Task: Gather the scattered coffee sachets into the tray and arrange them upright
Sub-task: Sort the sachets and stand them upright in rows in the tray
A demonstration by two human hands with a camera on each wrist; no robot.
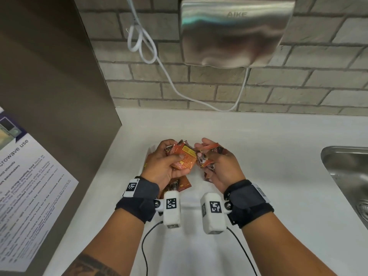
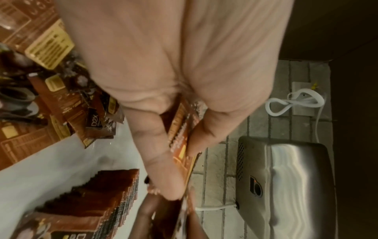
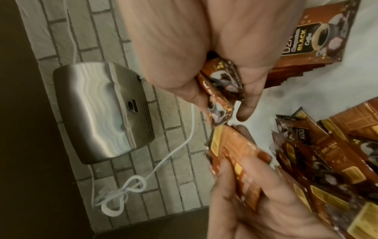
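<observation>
Both hands hover close together over the white counter (image 1: 258, 156). My left hand (image 1: 173, 154) grips a small stack of orange-brown coffee sachets (image 1: 184, 158), thumb on top, also seen as the gripped sachets (image 2: 182, 142). My right hand (image 1: 201, 151) pinches a few more sachets (image 1: 211, 151) between thumb and fingers, the same pinched sachets (image 3: 220, 90). Loose sachets (image 1: 179, 184) lie in a heap under my left wrist. A row of sachets (image 2: 114, 194) stands on edge on a white surface. A white tray edge (image 1: 149, 154) shows faintly left of my left hand; the rest is hidden.
A steel hand dryer (image 1: 235, 30) hangs on the brick wall behind, with a looped white cable (image 1: 143, 44) trailing down to the counter. A steel sink (image 1: 346, 172) is at the right. A brown panel with a printed notice (image 1: 29, 186) bounds the left.
</observation>
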